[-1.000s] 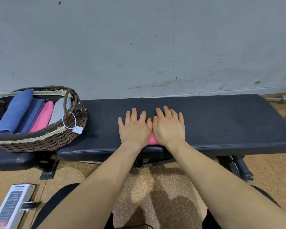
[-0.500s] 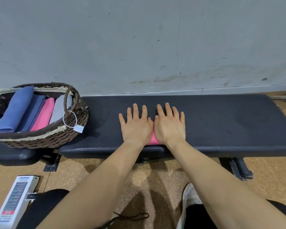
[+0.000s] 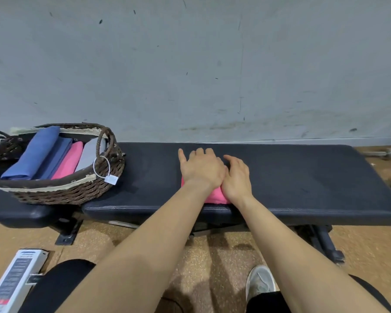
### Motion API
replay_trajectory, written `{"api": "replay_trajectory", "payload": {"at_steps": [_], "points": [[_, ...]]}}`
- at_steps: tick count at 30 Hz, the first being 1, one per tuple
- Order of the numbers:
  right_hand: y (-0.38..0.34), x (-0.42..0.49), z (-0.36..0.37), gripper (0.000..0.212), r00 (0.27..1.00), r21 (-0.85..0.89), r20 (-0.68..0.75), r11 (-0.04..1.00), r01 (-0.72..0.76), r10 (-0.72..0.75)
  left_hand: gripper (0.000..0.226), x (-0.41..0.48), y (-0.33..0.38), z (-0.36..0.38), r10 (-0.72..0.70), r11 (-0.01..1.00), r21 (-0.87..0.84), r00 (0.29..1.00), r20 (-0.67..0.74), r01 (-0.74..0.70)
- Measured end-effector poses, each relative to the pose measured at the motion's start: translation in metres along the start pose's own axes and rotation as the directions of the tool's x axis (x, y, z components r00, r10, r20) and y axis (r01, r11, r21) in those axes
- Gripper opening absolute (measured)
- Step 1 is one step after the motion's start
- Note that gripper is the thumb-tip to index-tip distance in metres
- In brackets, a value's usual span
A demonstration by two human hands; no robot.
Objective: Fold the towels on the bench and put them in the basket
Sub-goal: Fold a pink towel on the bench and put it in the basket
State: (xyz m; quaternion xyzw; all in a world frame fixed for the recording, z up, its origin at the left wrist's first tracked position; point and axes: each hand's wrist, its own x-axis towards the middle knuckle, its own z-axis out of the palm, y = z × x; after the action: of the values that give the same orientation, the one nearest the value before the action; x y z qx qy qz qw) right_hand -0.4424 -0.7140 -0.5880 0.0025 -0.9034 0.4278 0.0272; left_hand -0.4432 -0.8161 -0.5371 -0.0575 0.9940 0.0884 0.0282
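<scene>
**Item: pink towel** (image 3: pixel 216 196). Folded small, it lies at the near edge of the bench (image 3: pixel 303 177), about midway along. We see only its near end, because the hands cover the rest.

**Left hand** (image 3: pixel 202 169). It lies flat on top of the towel. The little finger is straight and the other fingers are bent at the knuckles over the far side. We cannot tell whether the fingertips have hooked under the cloth.

**Right hand** (image 3: pixel 236 179). It is tipped on its edge against the towel's right side, touching the left hand, with the fingers loosely extended. We see nothing pinched.

**Destination: basket** (image 3: pixel 54 190). It sits well to the left on the bench's end pad. It already holds blue towels (image 3: pixel 36 152), a pink one (image 3: pixel 69 160) and a grey one (image 3: pixel 88 154), all side by side. The only gap left is narrow, by the handle (image 3: pixel 104 141).

**Step, as we judge it:** fold finished, lift and carry pending.

**Hazards noted:**
- The fold may open in the air if only the top layer is gripped and the lower layers drop.
- The towel may slide off the near edge to the floor, since it lies right at the lip and a push toward us would tip it over.
- The towel may snag on the handle or the hanging tag (image 3: pixel 111 179) on the way in.
- The narrow gap may rumple the towel or push the grey one out of line.
</scene>
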Motion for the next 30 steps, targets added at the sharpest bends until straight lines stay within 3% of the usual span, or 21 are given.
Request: {"api": "replay_trajectory", "payload": {"at_steps": [5,7,9,11,14,17,19,22,24,27,30], "points": [[0.008,0.007,-0.005,0.039,0.995,0.261,0.031,0.96,-0.099,0.094,0.052,-0.012,-0.015,0.044,0.006,1.0,0.028,0.999,-0.047,-0.005],[0.009,0.01,-0.011,0.036,0.994,0.265,0.049,0.959,-0.104,0.094,0.052,-0.01,-0.015,0.048,0.019,0.999,0.036,0.998,-0.063,-0.016],[0.01,0.009,-0.015,0.035,0.999,0.069,0.041,0.998,-0.013,0.01,0.053,-0.01,-0.013,0.048,0.019,0.998,0.067,0.998,-0.062,-0.014],[0.014,0.004,-0.018,0.036,0.995,-0.207,0.046,0.973,0.098,-0.091,0.053,-0.009,-0.012,0.048,0.006,0.997,0.074,0.999,-0.048,-0.002],[0.018,-0.006,-0.025,0.039,0.977,-0.336,0.18,0.927,0.168,-0.112,0.052,-0.009,-0.014,0.047,0.007,1.0,0.003,0.999,-0.042,-0.007],[0.018,-0.015,-0.039,0.035,0.941,-0.257,0.326,0.949,0.181,-0.091,0.042,-0.013,-0.03,0.037,0.11,0.943,-0.306,0.99,-0.091,-0.133],[0.018,-0.019,-0.048,0.032,0.93,-0.194,0.36,0.968,0.156,-0.077,0.033,-0.022,-0.048,0.029,0.165,0.851,-0.502,0.986,-0.021,-0.153],[0.008,-0.027,-0.06,0.026,0.914,-0.121,0.4,0.984,0.128,-0.07,0.054,-0.041,-0.077,0.018,0.246,0.881,-0.434,0.966,0.078,-0.189],[-0.007,-0.033,-0.064,0.024,0.904,-0.091,0.417,0.986,0.137,-0.088,0.059,-0.054,-0.09,0.006,0.24,0.861,-0.487,0.962,0.134,-0.147],[-0.043,-0.039,-0.065,0.029,0.883,0.036,0.45,0.991,0.13,-0.132,0.039,-0.071,-0.113,-0.017,0.238,0.79,-0.606,0.957,0.165,-0.092],[-0.094,-0.039,-0.062,0.034,0.869,0.195,0.468,0.978,0.076,-0.161,0.027,-0.089,-0.142,-0.052,0.184,0.684,-0.727,0.979,0.091,-0.062]]}}
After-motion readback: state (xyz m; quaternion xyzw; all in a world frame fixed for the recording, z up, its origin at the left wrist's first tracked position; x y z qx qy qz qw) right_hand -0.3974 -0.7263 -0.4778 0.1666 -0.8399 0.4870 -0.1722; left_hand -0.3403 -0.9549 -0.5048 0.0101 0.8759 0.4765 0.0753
